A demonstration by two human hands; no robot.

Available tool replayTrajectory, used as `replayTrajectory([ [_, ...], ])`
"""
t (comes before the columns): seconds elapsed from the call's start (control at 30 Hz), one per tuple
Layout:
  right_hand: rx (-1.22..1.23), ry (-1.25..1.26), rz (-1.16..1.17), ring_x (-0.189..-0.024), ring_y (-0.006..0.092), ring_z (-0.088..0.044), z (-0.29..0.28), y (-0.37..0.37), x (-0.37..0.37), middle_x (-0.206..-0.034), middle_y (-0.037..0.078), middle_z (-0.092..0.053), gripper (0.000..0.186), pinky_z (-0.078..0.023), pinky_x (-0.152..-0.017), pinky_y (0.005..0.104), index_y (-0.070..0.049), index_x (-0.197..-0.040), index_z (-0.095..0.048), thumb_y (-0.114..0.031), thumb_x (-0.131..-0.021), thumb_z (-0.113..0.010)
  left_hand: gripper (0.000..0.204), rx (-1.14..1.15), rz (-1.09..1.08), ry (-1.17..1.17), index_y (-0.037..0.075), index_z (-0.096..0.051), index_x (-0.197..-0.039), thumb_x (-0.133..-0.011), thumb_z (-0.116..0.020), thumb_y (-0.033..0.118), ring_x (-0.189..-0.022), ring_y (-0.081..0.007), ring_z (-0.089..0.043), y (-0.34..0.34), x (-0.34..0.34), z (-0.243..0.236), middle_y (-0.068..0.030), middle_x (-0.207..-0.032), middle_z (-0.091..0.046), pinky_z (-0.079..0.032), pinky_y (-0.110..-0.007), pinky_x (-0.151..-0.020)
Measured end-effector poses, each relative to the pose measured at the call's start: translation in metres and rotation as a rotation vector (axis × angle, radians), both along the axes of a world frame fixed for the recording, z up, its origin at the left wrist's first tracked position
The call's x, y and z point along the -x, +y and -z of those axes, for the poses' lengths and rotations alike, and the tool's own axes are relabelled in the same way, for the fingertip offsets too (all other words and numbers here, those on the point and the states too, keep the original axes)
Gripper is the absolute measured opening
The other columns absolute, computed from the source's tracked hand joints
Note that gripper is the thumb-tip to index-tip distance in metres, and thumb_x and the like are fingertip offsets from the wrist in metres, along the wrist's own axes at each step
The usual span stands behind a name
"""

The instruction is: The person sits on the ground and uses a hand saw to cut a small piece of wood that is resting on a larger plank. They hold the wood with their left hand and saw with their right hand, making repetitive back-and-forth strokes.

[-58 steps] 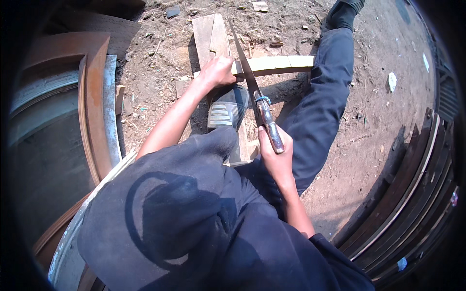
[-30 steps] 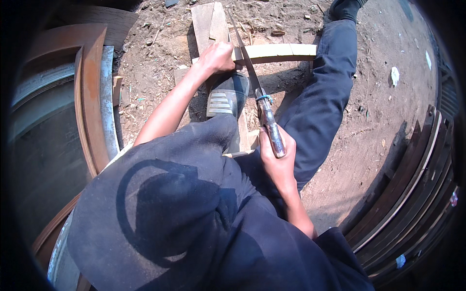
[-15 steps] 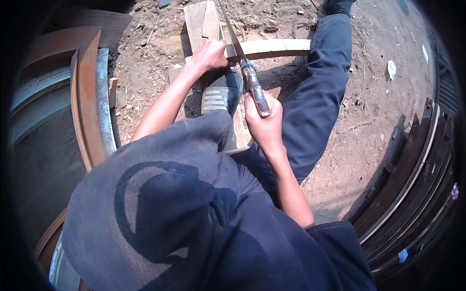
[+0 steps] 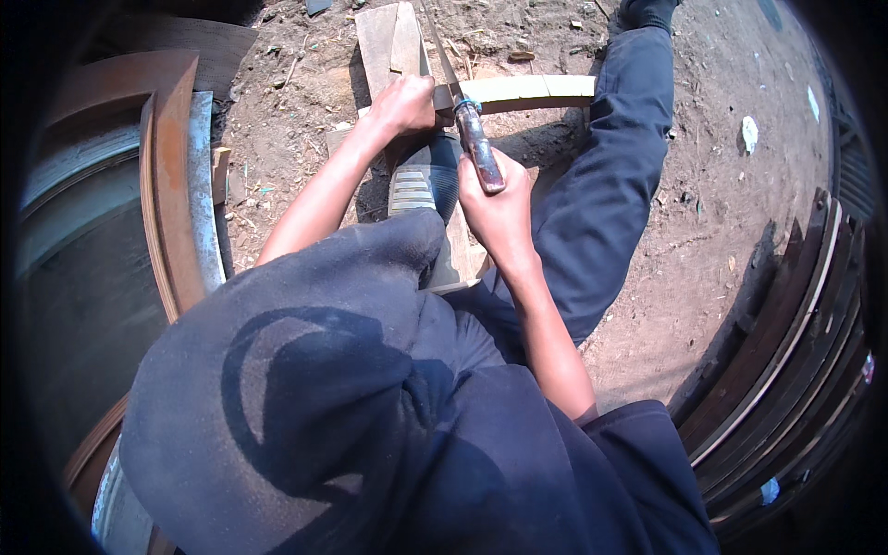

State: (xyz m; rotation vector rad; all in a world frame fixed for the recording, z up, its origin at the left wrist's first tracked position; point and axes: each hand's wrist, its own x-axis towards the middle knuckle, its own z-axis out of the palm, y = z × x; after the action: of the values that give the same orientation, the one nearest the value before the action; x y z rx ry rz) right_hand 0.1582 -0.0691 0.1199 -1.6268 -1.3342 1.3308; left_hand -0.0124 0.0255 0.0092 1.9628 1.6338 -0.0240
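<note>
In my right hand (image 4: 499, 199) is the dark brown handle of a hand saw (image 4: 477, 146), fingers wrapped round it. Its narrow blade runs away from me past the top edge of the picture, beside the end of a pale curved wooden strip (image 4: 541, 86). My left hand (image 4: 404, 105) is closed at the strip's left end, just left of the blade. Hidden fingers leave the exact grip unclear. Beneath and beyond that hand lies a wooden board (image 4: 377, 46). My shod foot (image 4: 421, 180) presses close below the left hand, over the wood.
My outstretched right leg (image 4: 615, 176) lies beside the strip's right end. Brown wooden frames (image 4: 171, 222) lean at the left. Dark planks (image 4: 786, 342) are stacked at the lower right. Wood chips and scraps litter the dirt ground (image 4: 694, 231).
My right hand has pushed the saw forward, away from me and slightly left. The left hand keeps its place on the wood.
</note>
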Motion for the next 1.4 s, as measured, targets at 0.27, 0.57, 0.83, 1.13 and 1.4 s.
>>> replayTrajectory([
  [0.27,0.137,-0.028,-0.019,-0.052,0.0091,-0.048,-0.034,-0.053,-0.037,-0.055,0.010,-0.049,0.014,-0.041,-0.051,0.0300,0.004,-0.073,-0.056,-0.005,-0.085,-0.058,0.028,0.002,-0.045,0.023,-0.008,-0.065,-0.083,-0.066,-0.065,0.013,-0.086,-0.0425,-0.066,0.005,0.000,-0.003,-0.0311,-0.086,-0.064,-0.055,-0.046,-0.077],
  [0.57,0.088,-0.035,-0.004,-0.053,0.0112,-0.052,-0.043,-0.067,-0.035,-0.057,0.011,-0.051,0.010,-0.044,-0.054,0.0293,0.003,-0.076,-0.058,-0.004,-0.082,-0.060,0.025,-0.011,0.011,0.021,-0.010,-0.061,-0.085,-0.067,-0.059,0.008,-0.088,-0.0448,-0.065,0.003,0.004,0.002,-0.0329,-0.088,-0.063,-0.054,-0.047,-0.080],
  [0.83,0.053,0.083,0.046,-0.055,0.0076,-0.037,0.003,0.007,-0.010,-0.054,0.007,-0.041,0.025,-0.036,-0.050,0.0315,0.003,-0.067,-0.047,-0.010,-0.086,-0.056,0.028,-0.007,0.010,0.011,-0.010,-0.061,-0.086,-0.065,-0.061,0.009,-0.086,-0.0430,-0.066,0.006,-0.001,0.002,-0.0305,-0.084,-0.064,-0.055,-0.045,-0.077],
  [1.13,0.024,0.003,0.000,-0.050,0.0094,-0.047,-0.008,-0.041,-0.022,-0.055,0.011,-0.049,0.017,-0.042,-0.051,0.0320,0.003,-0.070,-0.054,-0.006,-0.084,-0.058,0.024,-0.048,0.018,0.003,-0.009,-0.061,-0.083,-0.067,-0.060,0.008,-0.085,-0.0438,-0.065,0.003,0.004,0.005,-0.0308,-0.083,-0.064,-0.054,-0.047,-0.077],
  [1.4,0.092,0.005,0.008,-0.058,0.0074,-0.057,-0.028,-0.069,-0.041,-0.059,0.009,-0.057,0.008,-0.045,-0.056,0.0253,0.003,-0.081,-0.062,-0.003,-0.084,-0.058,0.024,-0.083,0.033,0.031,-0.009,-0.060,-0.084,-0.066,-0.059,0.008,-0.086,-0.0442,-0.065,0.006,0.008,0.012,-0.0309,-0.083,-0.064,-0.054,-0.046,-0.078],
])
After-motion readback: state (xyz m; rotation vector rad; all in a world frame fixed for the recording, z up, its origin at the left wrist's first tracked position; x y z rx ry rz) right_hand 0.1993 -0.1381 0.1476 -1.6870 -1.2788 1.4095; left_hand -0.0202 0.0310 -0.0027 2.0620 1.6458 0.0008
